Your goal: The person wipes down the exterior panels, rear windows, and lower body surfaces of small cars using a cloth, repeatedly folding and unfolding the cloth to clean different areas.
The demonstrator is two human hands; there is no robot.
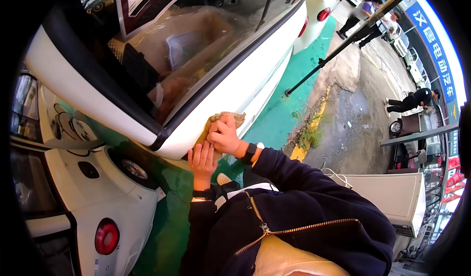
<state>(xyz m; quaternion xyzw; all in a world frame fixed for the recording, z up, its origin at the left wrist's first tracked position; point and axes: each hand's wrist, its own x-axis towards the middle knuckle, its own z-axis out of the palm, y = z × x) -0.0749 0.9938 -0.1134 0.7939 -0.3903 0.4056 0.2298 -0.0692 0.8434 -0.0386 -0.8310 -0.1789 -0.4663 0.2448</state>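
Note:
My right hand (225, 136) is closed on a brown cloth (239, 119), pressing it against the white body of a car (184, 141) just below its side window. Part of the cloth bunches out past the fingers. Close beside it, my left hand (202, 161) lies with its fingers stretched out at the car's lower edge, next to the cloth. Both wrists wear dark bands. The window (191, 55) above my hands reflects surroundings, and the cloth under my right palm is hidden.
A second white car (105, 202) with a round red tail light stands close on the left. A dark pole (338, 48) slants down to the green floor (270, 112) on the right. A white cabinet (387, 197) stands at right. Several people are farther off, one bending (417, 99).

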